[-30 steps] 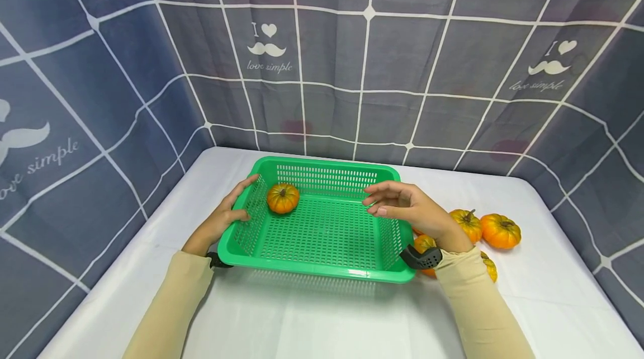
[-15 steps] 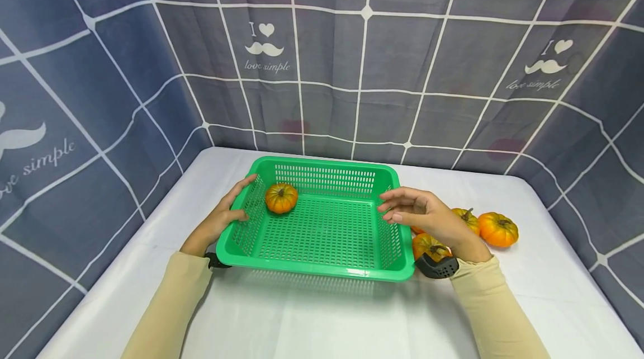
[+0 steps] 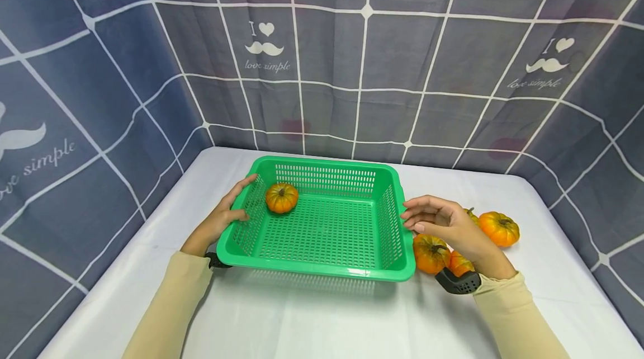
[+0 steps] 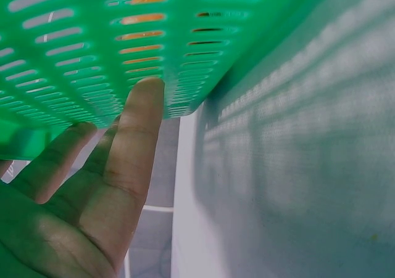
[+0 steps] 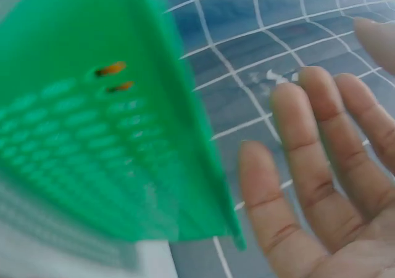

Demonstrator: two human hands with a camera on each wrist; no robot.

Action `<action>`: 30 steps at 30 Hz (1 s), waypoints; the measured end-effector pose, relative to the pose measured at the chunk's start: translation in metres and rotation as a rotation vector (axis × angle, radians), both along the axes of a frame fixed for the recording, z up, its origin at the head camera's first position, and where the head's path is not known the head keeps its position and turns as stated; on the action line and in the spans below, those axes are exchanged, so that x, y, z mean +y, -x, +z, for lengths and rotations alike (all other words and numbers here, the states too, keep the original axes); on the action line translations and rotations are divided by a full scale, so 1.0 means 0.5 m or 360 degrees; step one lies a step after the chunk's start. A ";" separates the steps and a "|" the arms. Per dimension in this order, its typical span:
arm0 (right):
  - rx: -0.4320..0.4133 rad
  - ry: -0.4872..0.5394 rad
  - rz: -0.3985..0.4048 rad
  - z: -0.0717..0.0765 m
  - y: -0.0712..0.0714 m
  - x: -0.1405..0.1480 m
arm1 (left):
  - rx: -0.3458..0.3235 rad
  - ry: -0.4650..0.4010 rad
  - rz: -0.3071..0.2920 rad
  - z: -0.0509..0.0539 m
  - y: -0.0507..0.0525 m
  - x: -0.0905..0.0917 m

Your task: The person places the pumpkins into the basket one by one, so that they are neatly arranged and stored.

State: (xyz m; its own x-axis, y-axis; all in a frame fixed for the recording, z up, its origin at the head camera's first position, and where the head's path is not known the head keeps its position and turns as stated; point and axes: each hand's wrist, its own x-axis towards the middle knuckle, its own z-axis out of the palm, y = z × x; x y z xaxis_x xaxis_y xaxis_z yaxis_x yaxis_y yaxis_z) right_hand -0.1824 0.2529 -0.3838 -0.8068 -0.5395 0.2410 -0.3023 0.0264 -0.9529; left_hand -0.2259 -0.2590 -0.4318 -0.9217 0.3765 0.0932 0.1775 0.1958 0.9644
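Observation:
A green perforated basket point(image 3: 322, 275) holds one orange pumpkin point(image 3: 282, 198) near its left end. My left hand point(image 3: 221, 222) grips the basket's left side, thumb over the rim; in the left wrist view, fingers point(image 4: 133, 142) press on the outside of the perforated wall point(image 4: 92, 50). Just beyond the right rim, my right hand point(image 3: 453, 230) hangs with loosely bent fingers and holds nothing, above orange pumpkins point(image 3: 431, 254). The right wrist view shows this hand point(image 5: 327, 198) apart from the basket wall point(image 5: 92, 142).
More pumpkins lie right of the basket, one point(image 3: 498, 229) beyond my right hand and another point(image 3: 460, 264) beside the wristband, some partly hidden. A white cloth covers the table point(image 3: 302, 325). Grey checked curtains point(image 3: 327, 107) stand behind and at both sides.
My right hand has moved right, from above the basket's inside to just outside its right rim, uncovering pumpkins near the wrist. My left hand, the basket and the pumpkin inside stay nearly in place.

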 end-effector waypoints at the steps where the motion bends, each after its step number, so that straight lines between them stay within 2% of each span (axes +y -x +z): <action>1: 0.0014 0.0030 -0.0012 -0.003 -0.003 0.003 | -0.0014 -0.0013 0.0001 0.000 0.000 0.000; 6: 0.0124 0.0135 -0.0049 -0.018 -0.018 0.020 | -0.0018 -0.0020 0.0001 0.001 -0.002 -0.002; 11: 0.0281 0.0170 -0.0001 -0.031 -0.026 0.044 | -0.0018 -0.0018 0.0004 0.000 -0.002 -0.005; 15: 0.0354 0.0123 -0.0020 -0.037 -0.036 0.065 | -0.0029 -0.0027 -0.0001 -0.001 -0.002 -0.007; 23: 0.0461 -0.0039 -0.0310 -0.045 -0.060 0.114 | -0.0004 -0.0010 0.0002 0.003 0.000 -0.005; 27: 0.0475 -0.0105 -0.0358 -0.051 -0.067 0.145 | -0.0025 -0.0020 -0.0004 0.004 0.000 -0.002; 30: 0.0520 -0.0234 -0.0379 -0.056 -0.071 0.169 | -0.0042 -0.0029 -0.0014 0.003 -0.001 0.000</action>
State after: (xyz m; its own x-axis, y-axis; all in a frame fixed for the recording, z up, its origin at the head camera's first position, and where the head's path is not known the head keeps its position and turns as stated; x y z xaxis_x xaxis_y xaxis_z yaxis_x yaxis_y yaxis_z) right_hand -0.1467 0.3376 -0.4117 -0.8071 -0.3950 0.4388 -0.5565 0.2605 -0.7890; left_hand -0.2256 -0.2591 -0.4304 -0.9205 0.3833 0.0757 0.1536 0.1769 0.9722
